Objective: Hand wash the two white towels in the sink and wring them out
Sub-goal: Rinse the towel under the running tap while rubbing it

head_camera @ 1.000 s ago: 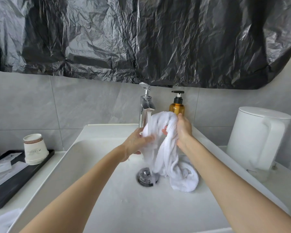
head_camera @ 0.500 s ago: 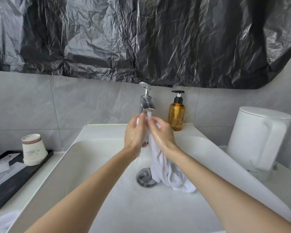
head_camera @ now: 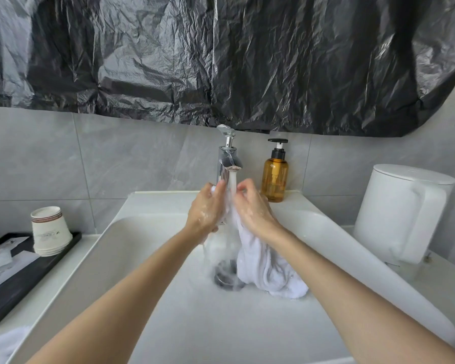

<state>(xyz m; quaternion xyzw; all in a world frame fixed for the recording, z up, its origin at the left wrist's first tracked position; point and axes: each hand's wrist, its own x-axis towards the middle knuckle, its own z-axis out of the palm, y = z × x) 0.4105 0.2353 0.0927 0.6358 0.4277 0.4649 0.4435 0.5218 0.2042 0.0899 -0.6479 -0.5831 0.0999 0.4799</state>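
Head view gives us broad bare basin nearest us in the smooth white sink (head_camera: 221,327); chrome tap (head_camera: 227,164) and amber bottle (head_camera: 274,179) crowd its far rim; our left hand (head_camera: 206,211) and right hand (head_camera: 252,208) both clutch the wet, bunched white towel (head_camera: 263,264) under the stream, its tail heaped beside the drain (head_camera: 227,278).

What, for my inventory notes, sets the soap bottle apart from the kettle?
The soap bottle is amber, see-through, with a black pump; the kettle is opaque white with a lid and side handle. The bottle is slim; the kettle is far bulkier. The bottle stands on the back ledge of the sink; the kettle on the counter to the right. Both stand upright.
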